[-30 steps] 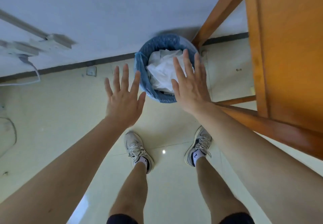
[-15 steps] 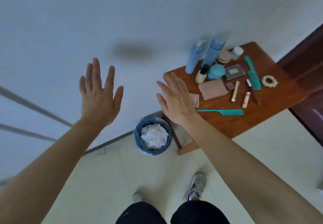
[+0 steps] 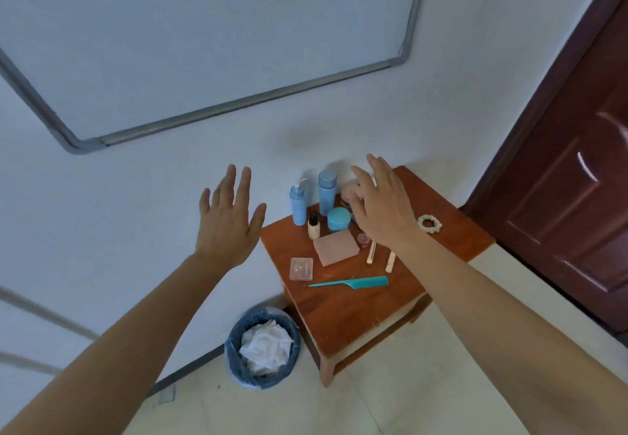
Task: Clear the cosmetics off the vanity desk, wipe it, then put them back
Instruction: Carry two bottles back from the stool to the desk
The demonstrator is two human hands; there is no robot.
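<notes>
A small wooden vanity desk (image 3: 356, 315) stands against the wall, with cosmetics on its far half. I see a blue pump bottle (image 3: 298, 204), a taller blue bottle (image 3: 327, 190), a small cream bottle with a black cap (image 3: 313, 226), a teal jar (image 3: 338, 219), a pink box (image 3: 335, 248), a clear case (image 3: 301, 268), two slim tubes (image 3: 390, 261) and a teal tail comb (image 3: 353, 282). A cream scrunchie (image 3: 429, 223) lies at the right. My right hand (image 3: 382, 207) hovers open above the back items, hiding some. My left hand (image 3: 227, 220) is open in the air, left of the desk.
A blue-lined waste bin (image 3: 263, 351) full of white crumpled paper stands on the tiled floor at the desk's left front corner. A whiteboard (image 3: 204, 43) hangs on the wall above. A dark red door (image 3: 577, 196) is at the right.
My view has lifted from the bin and my feet up to the desk and wall. Both hands stay open; the right one has moved out over the cosmetics.
</notes>
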